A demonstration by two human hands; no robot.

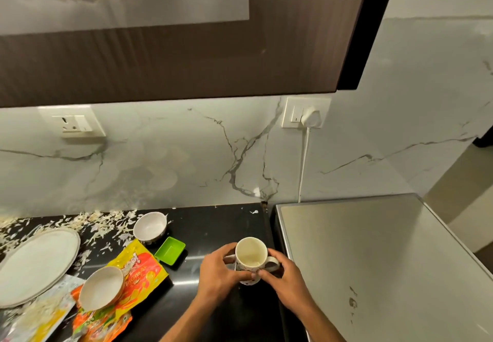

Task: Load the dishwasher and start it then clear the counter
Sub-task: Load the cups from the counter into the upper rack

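The plate (34, 264) and wrappers (40, 320) run off the left edge, mug (250, 259) base hidden

Mug (250, 257) between both hands, right of tray (170, 251), bowls and plate (34, 264); dishwasher (373, 261), seemingly, further right.

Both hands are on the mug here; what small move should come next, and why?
Probably lift the mug off the black counter and carry it right, toward the steel-topped appliance. The left hand and right hand grip it upright, it looks empty, and both bowls and the plate still wait.
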